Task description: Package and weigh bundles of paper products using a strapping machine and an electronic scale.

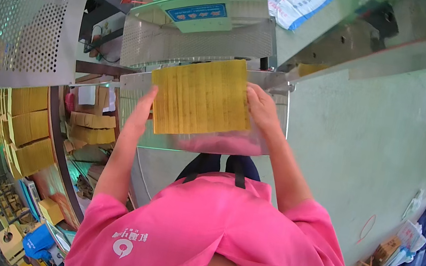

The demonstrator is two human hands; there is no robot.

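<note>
Here, clamped between left hand (141, 113) and right hand (261, 109), both grips pressing its side edges: flat yellow ribbed paper stack (202, 97) above shiny metal surface (279, 82).

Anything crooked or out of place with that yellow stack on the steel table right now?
Only a slight tilt: the yellow stack sits rotated against the steel table edge, left hand and right hand pressing its two sides. The sheets look even, none sticking out or spilled. The stacks at left are neatly piled.
</note>
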